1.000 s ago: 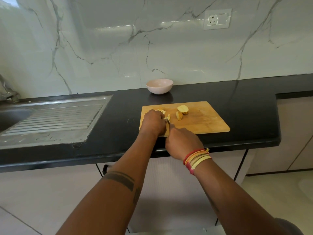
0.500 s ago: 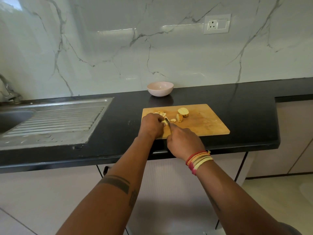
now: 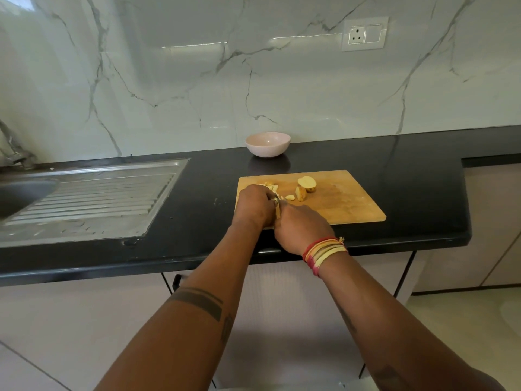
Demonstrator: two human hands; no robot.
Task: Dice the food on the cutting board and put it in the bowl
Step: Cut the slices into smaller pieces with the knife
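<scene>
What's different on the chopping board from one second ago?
A small cut piece now lies loose beside the knife. The left hand and right hand keep their grip, close together. The two big chunks and the bowl stayed put.

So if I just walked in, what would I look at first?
Probably the two hands, left hand and right hand, close together at the near left corner of the wooden cutting board, cutting pale food with a knife that is mostly hidden. Next, the potato half lying further back on the board, and the pink bowl by the marble wall.
</scene>
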